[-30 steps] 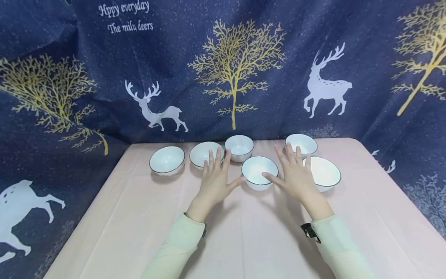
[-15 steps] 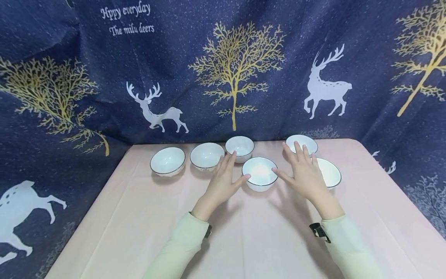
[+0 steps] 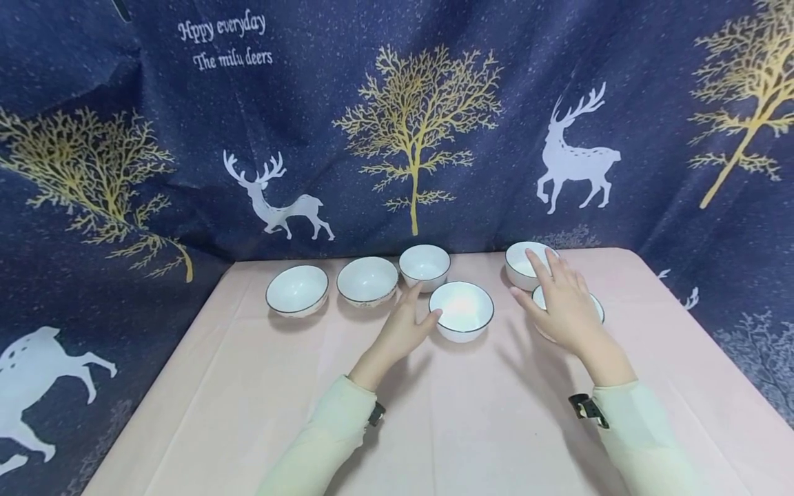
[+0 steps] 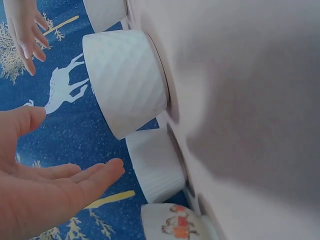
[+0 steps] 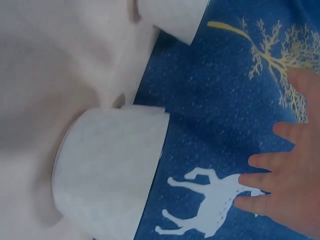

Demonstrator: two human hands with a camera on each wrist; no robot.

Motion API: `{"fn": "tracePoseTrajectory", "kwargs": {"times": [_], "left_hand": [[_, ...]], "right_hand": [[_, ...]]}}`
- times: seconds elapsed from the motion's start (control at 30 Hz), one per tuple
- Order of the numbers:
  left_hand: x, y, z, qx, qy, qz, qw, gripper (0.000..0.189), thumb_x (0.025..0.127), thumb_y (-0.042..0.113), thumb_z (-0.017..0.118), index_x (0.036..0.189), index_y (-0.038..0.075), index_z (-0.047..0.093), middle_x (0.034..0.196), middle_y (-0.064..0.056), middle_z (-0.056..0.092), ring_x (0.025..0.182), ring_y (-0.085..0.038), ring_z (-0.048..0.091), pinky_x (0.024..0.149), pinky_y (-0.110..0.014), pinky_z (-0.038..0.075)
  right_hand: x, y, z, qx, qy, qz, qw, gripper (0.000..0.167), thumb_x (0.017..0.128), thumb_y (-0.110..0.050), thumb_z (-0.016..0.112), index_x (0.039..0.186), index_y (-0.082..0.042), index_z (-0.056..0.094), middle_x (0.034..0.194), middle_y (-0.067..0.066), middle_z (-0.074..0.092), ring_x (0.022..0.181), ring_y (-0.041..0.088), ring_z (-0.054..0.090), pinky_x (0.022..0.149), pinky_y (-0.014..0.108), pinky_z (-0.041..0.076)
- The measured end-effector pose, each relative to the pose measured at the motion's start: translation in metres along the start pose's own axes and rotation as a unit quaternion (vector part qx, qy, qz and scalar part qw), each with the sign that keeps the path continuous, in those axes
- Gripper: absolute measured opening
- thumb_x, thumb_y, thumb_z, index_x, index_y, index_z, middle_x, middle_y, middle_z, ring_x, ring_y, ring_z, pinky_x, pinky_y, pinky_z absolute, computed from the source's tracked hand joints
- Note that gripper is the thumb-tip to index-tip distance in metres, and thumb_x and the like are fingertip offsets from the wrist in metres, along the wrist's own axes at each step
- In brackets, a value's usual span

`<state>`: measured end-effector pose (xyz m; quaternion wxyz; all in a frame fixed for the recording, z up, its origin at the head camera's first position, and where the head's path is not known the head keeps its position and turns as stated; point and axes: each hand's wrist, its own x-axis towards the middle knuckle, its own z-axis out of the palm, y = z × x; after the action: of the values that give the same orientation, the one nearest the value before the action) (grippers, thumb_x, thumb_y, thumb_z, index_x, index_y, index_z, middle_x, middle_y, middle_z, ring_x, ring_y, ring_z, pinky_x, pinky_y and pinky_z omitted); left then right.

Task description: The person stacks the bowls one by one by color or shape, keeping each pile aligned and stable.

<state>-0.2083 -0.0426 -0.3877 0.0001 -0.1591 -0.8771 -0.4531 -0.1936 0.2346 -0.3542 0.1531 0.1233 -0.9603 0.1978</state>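
Observation:
My left hand (image 3: 400,334) hovers at the left of a white, dark-rimmed bowl (image 3: 462,310), its thumb tip right by the rim. In the left wrist view, that bowl's diamond-textured side (image 4: 127,82) faces the spread thumb and fingers, which hold nothing. Over the front right bowl (image 3: 598,311) is my right hand (image 3: 567,313), hiding much of it. Its fingers are spread and overlap the rear right bowl (image 3: 522,270). The right wrist view has the hand (image 5: 287,185) apart from a large white bowl (image 5: 107,170).
Behind the left hand stands a smaller ribbed bowl (image 3: 424,265). Further left are two more bowls, one with a printed pattern (image 3: 368,281) and one at the end (image 3: 298,289). A pink cloth (image 3: 248,413) covers the table; a blue deer-print curtain (image 3: 372,207) hangs behind.
My right hand has moved right, from beside the middle bowl to over the front right bowl. My left hand has drawn slightly right and nearer, its fingers less spread. The bowls stay put.

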Motion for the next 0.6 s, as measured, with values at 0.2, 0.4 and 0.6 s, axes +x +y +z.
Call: {"fn": "tracePoseTrajectory", "kwargs": {"times": [0.2,0.4,0.6], "left_hand": [[0.005,-0.001,0.003,-0.071,-0.004,-0.038,0.9968,0.068,0.096,0.024,0.057,0.148,-0.005,0.025,0.147,-0.028,0.035,0.130,-0.042,0.042,0.103,-0.050,0.047],[0.010,-0.004,0.009,-0.126,-0.012,-0.114,0.9854,0.068,0.097,0.026,0.055,0.149,-0.002,0.024,0.144,-0.026,0.040,0.127,-0.040,0.046,0.102,-0.047,0.048],[0.015,-0.009,0.015,-0.189,-0.019,-0.173,0.9664,0.066,0.097,0.025,0.055,0.150,0.000,0.024,0.141,-0.023,0.044,0.122,-0.032,0.053,0.102,-0.041,0.050]], "right_hand": [[-0.001,0.014,-0.006,-0.006,0.010,0.000,0.9999,0.071,0.099,-0.047,0.047,0.153,-0.010,0.019,0.151,0.034,0.017,0.137,0.053,0.018,0.114,0.067,0.012],[-0.003,0.028,-0.007,-0.007,0.023,-0.010,0.9996,0.070,0.100,-0.043,0.047,0.153,-0.006,0.019,0.148,0.037,0.021,0.136,0.053,0.021,0.111,0.068,0.017],[-0.007,0.041,-0.010,0.001,0.023,0.009,0.9997,0.069,0.100,-0.043,0.046,0.153,-0.007,0.019,0.148,0.037,0.021,0.131,0.058,0.023,0.106,0.073,0.019]]}}
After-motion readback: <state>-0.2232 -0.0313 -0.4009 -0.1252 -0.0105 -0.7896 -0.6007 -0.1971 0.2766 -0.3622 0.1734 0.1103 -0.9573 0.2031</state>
